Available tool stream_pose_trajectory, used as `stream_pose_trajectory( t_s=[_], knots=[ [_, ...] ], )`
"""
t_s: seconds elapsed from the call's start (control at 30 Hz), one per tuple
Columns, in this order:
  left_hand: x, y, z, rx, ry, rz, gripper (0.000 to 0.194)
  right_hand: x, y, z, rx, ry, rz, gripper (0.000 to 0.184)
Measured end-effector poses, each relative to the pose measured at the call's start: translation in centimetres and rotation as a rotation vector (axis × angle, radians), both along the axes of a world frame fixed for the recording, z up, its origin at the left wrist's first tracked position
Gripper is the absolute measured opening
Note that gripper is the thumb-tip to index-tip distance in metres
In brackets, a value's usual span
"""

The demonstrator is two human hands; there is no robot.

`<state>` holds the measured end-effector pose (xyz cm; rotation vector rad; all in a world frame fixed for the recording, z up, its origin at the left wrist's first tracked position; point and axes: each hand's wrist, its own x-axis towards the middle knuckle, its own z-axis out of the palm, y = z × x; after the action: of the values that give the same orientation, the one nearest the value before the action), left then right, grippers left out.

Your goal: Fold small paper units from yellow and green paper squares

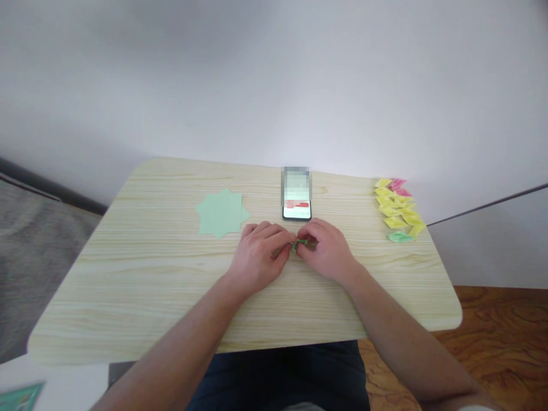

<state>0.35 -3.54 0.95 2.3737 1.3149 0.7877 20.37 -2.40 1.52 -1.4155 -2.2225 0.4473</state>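
Observation:
A small green folded paper piece is pinched between my two hands, just above the middle of the table. My left hand grips its left side with thumb and fingertips. From the right, my right hand pinches the other side. Fingers cover most of the piece, so its full shape is hidden. To the left of my left hand lie overlapping sheets of light green paper, fanned into a star-like outline.
A phone with a lit, partly blurred screen lies beyond my hands. Yellow folded paper pieces sit in rows at the right edge, with pink ones behind and a green one in front. The wood-grain table meets a white wall.

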Motion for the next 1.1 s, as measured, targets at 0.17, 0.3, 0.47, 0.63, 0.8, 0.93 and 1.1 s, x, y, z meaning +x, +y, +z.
stream_pose_trajectory(
  t_s=[0.17,0.3,0.47,0.63,0.8,0.93,1.1],
  knots=[
    [0.0,0.0,-0.1,-0.001,-0.011,-0.01,0.014,0.0,0.0,1.7,-0.039,-0.186,0.04,0.004],
    [0.0,0.0,-0.1,-0.004,-0.009,-0.004,0.015,0.3,0.5,2.9,-0.065,-0.271,0.098,0.007],
    [0.1,0.0,-0.1,0.003,-0.011,-0.012,0.019,0.6,1.0,3.2,-0.052,-0.264,0.15,0.006],
    [0.2,0.0,-0.1,0.013,-0.022,-0.009,0.019,0.4,0.8,2.7,-0.021,-0.235,0.145,0.005],
    [0.2,0.0,0.0,0.015,-0.016,-0.012,0.019,0.5,0.5,2.2,-0.027,-0.242,0.135,0.006],
    [0.2,0.0,0.1,0.006,-0.014,-0.016,0.017,0.8,0.3,1.9,-0.003,-0.249,0.114,0.007],
    [0.2,0.0,0.0,0.004,-0.02,-0.007,0.015,0.6,0.3,1.9,0.056,-0.327,0.14,0.01]
  ],
)
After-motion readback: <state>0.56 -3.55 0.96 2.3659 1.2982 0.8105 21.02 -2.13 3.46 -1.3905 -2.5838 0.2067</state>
